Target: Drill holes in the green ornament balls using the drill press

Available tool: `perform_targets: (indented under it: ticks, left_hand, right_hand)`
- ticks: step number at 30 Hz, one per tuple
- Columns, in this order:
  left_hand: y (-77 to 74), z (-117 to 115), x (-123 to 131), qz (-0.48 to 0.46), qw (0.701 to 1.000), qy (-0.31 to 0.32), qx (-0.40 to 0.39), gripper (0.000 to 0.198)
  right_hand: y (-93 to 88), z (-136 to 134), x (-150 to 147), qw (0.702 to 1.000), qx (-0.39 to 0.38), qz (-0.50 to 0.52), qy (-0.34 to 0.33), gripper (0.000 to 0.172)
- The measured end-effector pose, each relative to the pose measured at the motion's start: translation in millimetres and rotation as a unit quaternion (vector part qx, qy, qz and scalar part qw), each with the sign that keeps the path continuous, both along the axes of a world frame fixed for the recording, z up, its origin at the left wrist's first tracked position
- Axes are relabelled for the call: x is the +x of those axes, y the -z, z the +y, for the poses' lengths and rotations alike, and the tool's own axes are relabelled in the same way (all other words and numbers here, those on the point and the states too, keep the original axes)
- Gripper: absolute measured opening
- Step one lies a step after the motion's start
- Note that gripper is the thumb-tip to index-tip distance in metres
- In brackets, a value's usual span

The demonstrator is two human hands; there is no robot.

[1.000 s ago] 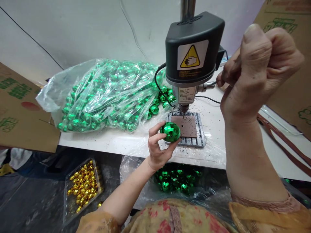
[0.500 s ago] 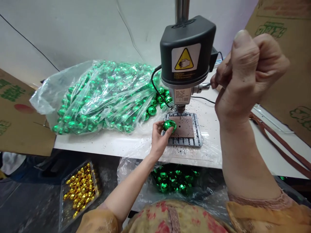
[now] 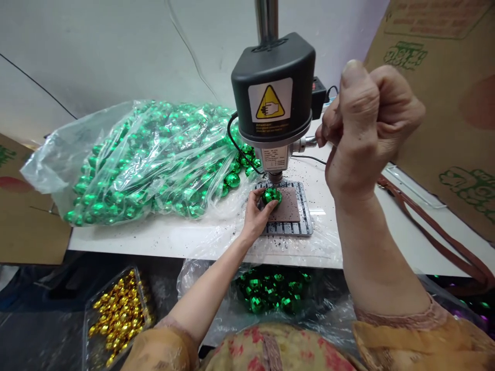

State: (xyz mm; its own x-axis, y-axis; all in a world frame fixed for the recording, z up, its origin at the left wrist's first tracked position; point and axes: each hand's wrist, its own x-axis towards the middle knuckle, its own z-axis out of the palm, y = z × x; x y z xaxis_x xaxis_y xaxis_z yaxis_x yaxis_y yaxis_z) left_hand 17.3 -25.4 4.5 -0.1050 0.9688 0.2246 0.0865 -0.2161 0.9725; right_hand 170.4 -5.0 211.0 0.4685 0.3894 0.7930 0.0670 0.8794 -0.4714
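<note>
My left hand (image 3: 256,219) pinches a shiny green faceted ball (image 3: 272,195) between thumb and fingers. The ball sits under the chuck of a small black bench drill press (image 3: 274,67), over a brown board (image 3: 290,212) on the slotted metal base (image 3: 307,224). Whether the drill bit touches the ball I cannot tell. Up at the right side of the machine, my right hand (image 3: 371,129) is closed in a fist around the feed lever (image 3: 310,141), most of which the hand hides.
A large clear bag (image 3: 154,159) of green balls lies left of the drill press. Below the table edge are more green balls (image 3: 270,293) in plastic and a clear tray of gold balls (image 3: 118,314). Cardboard boxes (image 3: 436,103) flank the table; a brown strap (image 3: 429,232) lies right.
My left hand has brought the green ball rightward over the board, beneath the chuck. My right hand stays on the lever. The whole view has shifted slightly.
</note>
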Motion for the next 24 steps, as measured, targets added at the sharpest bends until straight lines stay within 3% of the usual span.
perform_targets:
  ticks: [7, 10, 15, 24]
  left_hand:
    - [-4.5, -4.9, 3.1, 0.080, 0.996, 0.016, 0.040, 0.051]
    - [-10.0, -8.5, 6.1, 0.093, 0.992, 0.053, 0.061, 0.050]
    - [-14.2, -10.2, 4.6, 0.096, 0.992, 0.058, 0.054, 0.047]
    - [-14.1, -6.8, 0.5, 0.103, 0.990, 0.071, 0.070, 0.049]
  right_hand:
    - [-0.7, 2.8, -1.0, 0.999, -0.023, -0.020, 0.041, 0.057]
    - [-4.1, 6.4, 0.1, 0.999, -0.018, -0.014, 0.024, 0.056]
    - [-7.7, 7.7, 1.7, 1.000, -0.010, -0.009, -0.022, 0.054]
    - [7.3, -6.7, -2.0, 1.000, 0.005, 0.013, -0.004, 0.051]
